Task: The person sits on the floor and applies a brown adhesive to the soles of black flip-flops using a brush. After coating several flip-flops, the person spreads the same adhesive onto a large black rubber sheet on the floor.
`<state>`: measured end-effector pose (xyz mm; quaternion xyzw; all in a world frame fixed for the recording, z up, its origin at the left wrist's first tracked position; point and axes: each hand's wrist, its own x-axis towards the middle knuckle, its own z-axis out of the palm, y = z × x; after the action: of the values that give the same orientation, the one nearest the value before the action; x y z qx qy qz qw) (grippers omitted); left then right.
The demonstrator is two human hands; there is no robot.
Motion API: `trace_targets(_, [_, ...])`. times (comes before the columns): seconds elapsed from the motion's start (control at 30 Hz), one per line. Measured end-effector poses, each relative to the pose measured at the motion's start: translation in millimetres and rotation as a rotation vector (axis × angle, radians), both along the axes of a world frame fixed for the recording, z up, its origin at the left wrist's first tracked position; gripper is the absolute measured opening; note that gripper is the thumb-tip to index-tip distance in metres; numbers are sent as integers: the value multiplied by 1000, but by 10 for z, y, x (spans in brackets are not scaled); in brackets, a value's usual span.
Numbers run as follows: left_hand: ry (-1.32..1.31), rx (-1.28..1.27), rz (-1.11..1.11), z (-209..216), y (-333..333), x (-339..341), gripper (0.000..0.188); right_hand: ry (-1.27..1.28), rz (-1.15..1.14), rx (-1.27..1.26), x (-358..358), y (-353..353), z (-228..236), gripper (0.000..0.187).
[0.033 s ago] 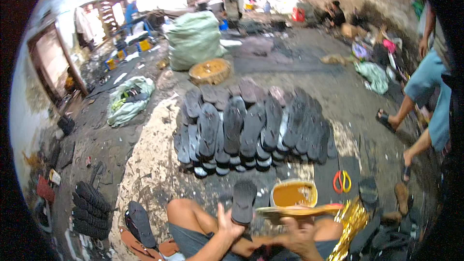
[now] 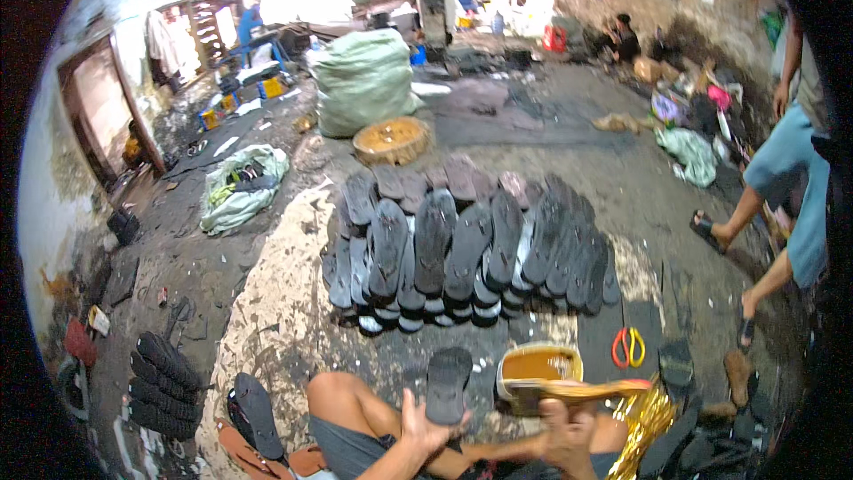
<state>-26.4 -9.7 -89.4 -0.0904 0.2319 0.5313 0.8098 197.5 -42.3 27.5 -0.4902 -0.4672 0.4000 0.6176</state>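
Observation:
A black sandal sole (image 2: pixel 450 382) is held upright in my left hand (image 2: pixel 426 422), the fingers round its lower end. My right hand (image 2: pixel 567 436) grips a long, flat, tan piece (image 2: pixel 582 391) with a reddish tip; its exact kind is unclear. This piece is level and partly covers the front of a square tub (image 2: pixel 582 357) of amber liquid. Beyond my hands, many black sandals (image 2: pixel 435 240) stand leaning together in tight rows. Red-and-yellow-handled scissors (image 2: pixel 628 348) lie right of the tub.
Crumpled gold foil (image 2: pixel 635 422) lies by my right knee. Stacked black soles (image 2: pixel 164 387) and a dark sandal (image 2: pixel 258 413) are at the left. Farther off stand a big pale-green sack (image 2: pixel 364 84) and a round wooden block (image 2: pixel 391 142). A person in blue shorts (image 2: pixel 791 160) stands at the right.
The tan piece in my right hand has tilted, and my right hand shows more upright. The sole in my left hand has shifted slightly downward. The whole view has shifted a little.

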Motion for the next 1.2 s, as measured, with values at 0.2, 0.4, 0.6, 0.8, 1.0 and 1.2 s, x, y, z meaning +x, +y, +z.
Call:
trace_targets(0.2, [400,-94,-63,361,-345,-183,19,-189,-357,-282,536,97,-102,47])
trace_targets(0.4, [631,444,7,951,1291,-744,47,-183,-502,-374,549,-116,61,48])
trace_targets(0.6, [741,606,173,757,3923,-861,11,-394,-505,-475,722,-326,29,40])
trace_targets(0.8, [833,400,229,650,4202,-797,12,-373,-544,-468,756,-422,180,40])
trace_targets(1.0, [1370,656,110,383,1864,-1965,60,-384,-532,-488,707,-126,84,48])
trace_targets(1.2, [2433,-638,123,-90,-830,-3523,68,-437,-394,-527,495,285,-13,48])
